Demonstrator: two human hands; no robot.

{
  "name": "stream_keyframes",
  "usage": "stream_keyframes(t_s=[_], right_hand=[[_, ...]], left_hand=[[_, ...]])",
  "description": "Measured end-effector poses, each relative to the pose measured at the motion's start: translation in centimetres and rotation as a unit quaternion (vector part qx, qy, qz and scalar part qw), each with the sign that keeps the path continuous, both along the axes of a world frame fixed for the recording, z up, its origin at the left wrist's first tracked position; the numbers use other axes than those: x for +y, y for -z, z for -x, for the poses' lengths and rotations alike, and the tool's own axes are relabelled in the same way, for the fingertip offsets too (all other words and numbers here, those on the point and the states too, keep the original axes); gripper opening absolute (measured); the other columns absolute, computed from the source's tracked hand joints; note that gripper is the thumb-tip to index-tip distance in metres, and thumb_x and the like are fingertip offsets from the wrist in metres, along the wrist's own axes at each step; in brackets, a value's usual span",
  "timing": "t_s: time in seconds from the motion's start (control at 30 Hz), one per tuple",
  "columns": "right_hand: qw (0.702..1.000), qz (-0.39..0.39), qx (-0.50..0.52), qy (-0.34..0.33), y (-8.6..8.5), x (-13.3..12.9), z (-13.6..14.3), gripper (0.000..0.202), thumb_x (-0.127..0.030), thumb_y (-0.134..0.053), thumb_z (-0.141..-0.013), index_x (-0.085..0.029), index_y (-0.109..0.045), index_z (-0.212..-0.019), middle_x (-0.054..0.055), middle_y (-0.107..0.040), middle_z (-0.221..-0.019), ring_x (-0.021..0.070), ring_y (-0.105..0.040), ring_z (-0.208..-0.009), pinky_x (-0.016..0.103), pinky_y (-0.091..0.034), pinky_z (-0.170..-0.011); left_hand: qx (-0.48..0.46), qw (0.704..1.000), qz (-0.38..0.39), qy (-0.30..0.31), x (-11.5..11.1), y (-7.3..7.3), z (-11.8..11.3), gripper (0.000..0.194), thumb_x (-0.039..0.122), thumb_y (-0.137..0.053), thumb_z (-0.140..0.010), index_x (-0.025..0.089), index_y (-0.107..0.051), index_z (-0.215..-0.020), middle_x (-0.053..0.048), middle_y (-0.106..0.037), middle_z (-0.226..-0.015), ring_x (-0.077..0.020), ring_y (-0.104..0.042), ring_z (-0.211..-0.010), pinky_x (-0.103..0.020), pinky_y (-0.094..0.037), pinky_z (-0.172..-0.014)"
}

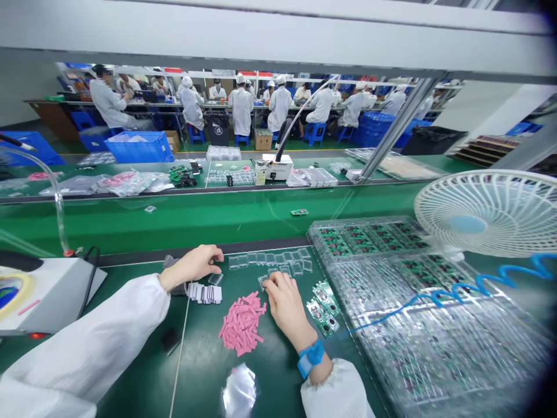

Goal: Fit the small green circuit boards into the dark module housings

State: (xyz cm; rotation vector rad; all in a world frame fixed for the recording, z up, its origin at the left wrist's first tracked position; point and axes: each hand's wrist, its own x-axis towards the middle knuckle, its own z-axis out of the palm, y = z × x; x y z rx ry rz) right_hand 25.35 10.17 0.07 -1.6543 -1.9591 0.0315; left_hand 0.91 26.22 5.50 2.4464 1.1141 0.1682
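Note:
My left hand is over the back of the green bench, with its thumb and curled fingers apart. Just below the thumb lies a small clear plastic piece. My right hand pinches the edge of another clear plastic piece, partly hidden by the fingertips. Behind it are rows of similar clear pieces. Between my hands is a heap of pink strips. White cards with dark edges lie under my left hand. Several green circuit boards are right of my right hand.
A clear tray stack holding circuit boards fills the right side, under a white fan and a coiled blue cord. A white machine stands left. A silvery bag lies in front. Co-workers sit at benches beyond.

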Motion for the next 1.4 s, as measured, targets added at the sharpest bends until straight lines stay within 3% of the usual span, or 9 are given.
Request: stream_keyframes(t_s=[0.13,0.33,0.53,0.8,1.0,1.1,1.2,1.3,1.4], right_hand=[[1.000,-0.020,0.006,0.022,0.1,0.8,-0.1,0.025,-0.006,-0.046,-0.091,-0.018,-0.066,-0.100,0.009,-0.059,-0.097,0.0250,-0.051,-0.091,0.037,-0.039,-0.076],[0.998,-0.042,0.033,0.033,0.3,0.0,-0.4,0.022,-0.013,-0.045,-0.097,-0.018,-0.066,-0.097,0.008,-0.061,-0.095,0.0229,-0.053,-0.091,0.036,-0.039,-0.077],[0.996,-0.056,0.057,0.031,0.4,-0.2,-0.5,0.021,-0.015,-0.044,-0.098,-0.019,-0.065,-0.095,0.007,-0.062,-0.093,0.0220,-0.055,-0.089,0.035,-0.039,-0.076],[0.995,-0.061,0.074,0.030,0.3,-0.4,-0.6,0.022,-0.017,-0.045,-0.098,-0.021,-0.066,-0.093,0.006,-0.064,-0.092,0.0217,-0.057,-0.087,0.035,-0.040,-0.075],[0.995,-0.065,0.073,0.029,0.5,-0.6,-0.7,0.021,-0.016,-0.045,-0.097,-0.021,-0.065,-0.095,0.006,-0.064,-0.093,0.0213,-0.058,-0.089,0.035,-0.041,-0.076],[0.994,-0.070,0.079,0.022,0.6,-0.6,-0.8,0.020,-0.017,-0.046,-0.098,-0.020,-0.065,-0.094,0.006,-0.064,-0.092,0.0215,-0.058,-0.088,0.035,-0.041,-0.076],[0.993,-0.078,0.091,0.008,0.7,-0.5,-0.9,0.019,-0.020,-0.046,-0.098,-0.020,-0.065,-0.094,0.007,-0.064,-0.092,0.0223,-0.059,-0.088,0.036,-0.040,-0.076],[0.991,-0.091,0.102,-0.014,0.8,-0.3,-0.7,0.018,-0.022,-0.047,-0.098,-0.021,-0.065,-0.094,0.007,-0.065,-0.091,0.0225,-0.060,-0.088,0.036,-0.041,-0.076],[0.988,-0.108,0.107,-0.036,0.9,-0.1,-0.2,0.018,-0.023,-0.047,-0.098,-0.021,-0.065,-0.093,0.006,-0.065,-0.089,0.0224,-0.061,-0.085,0.036,-0.041,-0.074]], left_hand=[[0.015,1.000,0.013,0.009,-0.8,0.3,0.4,0.020,0.029,-0.079,-0.068,0.022,-0.068,-0.083,-0.001,-0.070,-0.082,-0.0175,-0.063,-0.070,-0.028,-0.045,-0.063],[0.046,0.999,0.014,0.003,-1.1,1.3,-0.6,0.024,0.038,-0.064,-0.090,0.015,-0.065,-0.096,-0.004,-0.068,-0.091,-0.0170,-0.064,-0.078,-0.036,-0.054,-0.073],[0.062,0.998,0.003,0.007,-2.2,1.6,-1.7,0.023,0.037,-0.064,-0.091,0.014,-0.065,-0.096,-0.005,-0.068,-0.097,-0.0183,-0.065,-0.084,-0.038,-0.055,-0.077],[0.018,0.999,-0.021,0.019,-5.3,1.6,-6.4,0.013,0.029,-0.064,-0.089,0.016,-0.066,-0.092,-0.006,-0.065,-0.102,-0.0202,-0.065,-0.085,-0.039,-0.053,-0.078],[-0.058,0.998,-0.027,0.002,-5.5,0.6,-8.8,0.008,0.026,-0.064,-0.088,0.020,-0.068,-0.087,-0.007,-0.064,-0.097,-0.0223,-0.068,-0.083,-0.035,-0.053,-0.077],[-0.106,0.993,-0.031,-0.041,-5.4,-0.8,-6.2,0.010,0.028,-0.063,-0.089,0.020,-0.068,-0.090,-0.005,-0.066,-0.098,-0.0195,-0.068,-0.079,-0.034,-0.053,-0.077],[-0.142,0.982,-0.043,-0.113,-6.0,-1.9,-1.2,0.014,0.032,-0.060,-0.091,0.020,-0.067,-0.091,-0.005,-0.068,-0.097,-0.0177,-0.067,-0.078,-0.032,-0.054,-0.074],[-0.149,0.968,-0.060,-0.195,-6.8,-2.2,4.2,0.018,0.034,-0.056,-0.092,0.019,-0.067,-0.091,-0.005,-0.070,-0.093,-0.0178,-0.068,-0.077,-0.031,-0.055,-0.072],[-0.128,0.959,-0.065,-0.246,-6.0,-1.8,7.6,0.019,0.033,-0.057,-0.093,0.017,-0.067,-0.090,-0.005,-0.070,-0.088,-0.0176,-0.067,-0.075,-0.034,-0.056,-0.072]])
